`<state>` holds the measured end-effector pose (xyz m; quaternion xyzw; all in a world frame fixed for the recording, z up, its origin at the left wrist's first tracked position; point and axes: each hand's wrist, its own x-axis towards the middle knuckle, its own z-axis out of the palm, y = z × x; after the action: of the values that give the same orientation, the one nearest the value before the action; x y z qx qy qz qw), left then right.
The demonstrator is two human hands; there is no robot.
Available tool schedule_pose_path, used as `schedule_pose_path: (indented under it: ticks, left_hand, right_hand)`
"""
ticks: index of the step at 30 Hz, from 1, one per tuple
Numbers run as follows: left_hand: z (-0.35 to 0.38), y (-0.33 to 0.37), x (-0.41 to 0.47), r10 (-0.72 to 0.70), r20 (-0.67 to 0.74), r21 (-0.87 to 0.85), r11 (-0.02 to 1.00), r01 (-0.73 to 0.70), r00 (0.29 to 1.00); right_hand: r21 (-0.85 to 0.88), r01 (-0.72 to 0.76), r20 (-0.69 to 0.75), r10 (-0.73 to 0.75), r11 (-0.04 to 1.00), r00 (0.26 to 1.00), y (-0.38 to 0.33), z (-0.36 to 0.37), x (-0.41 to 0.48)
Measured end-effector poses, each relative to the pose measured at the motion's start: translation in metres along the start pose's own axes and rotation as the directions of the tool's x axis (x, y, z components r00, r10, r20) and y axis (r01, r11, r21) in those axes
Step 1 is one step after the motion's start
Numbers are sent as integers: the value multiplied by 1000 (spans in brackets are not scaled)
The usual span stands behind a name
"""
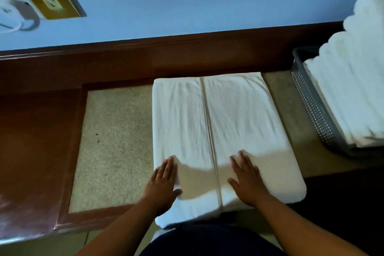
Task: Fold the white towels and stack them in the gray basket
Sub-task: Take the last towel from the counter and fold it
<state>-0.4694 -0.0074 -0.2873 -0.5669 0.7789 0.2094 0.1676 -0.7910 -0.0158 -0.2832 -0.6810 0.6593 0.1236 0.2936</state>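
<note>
On the worktop right in front of me lies the white towel, w/ both long sides folded in so the two edges meet at a seam down the ctr. Its long axis runs away from me toward the wall. The far short end sits up against the brown wood rail at the back, and the near short end points at me and seems to droop over the front edge. The seam drifts a bit to my right as it comes nearer.

The left grip is flat, fingers straight and together, pressing the towel's near left edge. The right grip is also flat, fingers a little spread, pressing the right panel just beside the seam. Neither holds anything; both are palm-down on the cloth.

I read this as mid-fold, approx halfway on this towel: side folds are made and are being pressed flat, the cross folds aren't done. Next move prob. calls for curling the fingers to pinch the near end, or one long edge, then carrying it over w/o letting the ctr seam gape. Can't tell which fold is meant.

The gray basket stands at my right, near the towel but apart from it, w/ a strip of bare worktop between. It already holds a tall stack of folded towels rising above its rim, so placing another will need care.
</note>
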Motion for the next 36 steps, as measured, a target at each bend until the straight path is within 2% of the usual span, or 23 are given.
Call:
schedule_pose_path:
  ticks: [5,13,16,18,22,28,32,36]
  left_hand:
    - [0,31,-6,55,64,-11,998,-55,996]
    - [-17,106,5,-74,187,-121,988,98,979]
    - [-29,119,16,-111,213,-107,985,137,971]
    - [-34,125,21,-132,225,-80,985,154,965]
    - [-37,124,25,-143,241,-63,985,163,960]
    - [-30,118,21,-131,205,-73,986,148,970]
    - [-28,116,17,-139,170,-83,984,155,975]
    - [-24,113,11,-109,89,-79,990,116,990]
  right_hand:
    - [16,-109,15,109,994,994,32,-5,-17]
    - [91,-336,7,337,937,941,104,-23,-31]
    - [205,-384,-29,398,900,917,120,-29,-32]
    - [276,-396,-71,430,876,900,124,-34,-31]
    - [304,-421,-129,474,855,871,130,-39,-27]
    - [521,-394,-58,491,757,869,143,-44,-25]
    - [547,-373,-3,448,749,894,145,-41,-30]
    - [575,-389,7,471,720,882,150,-31,-46]
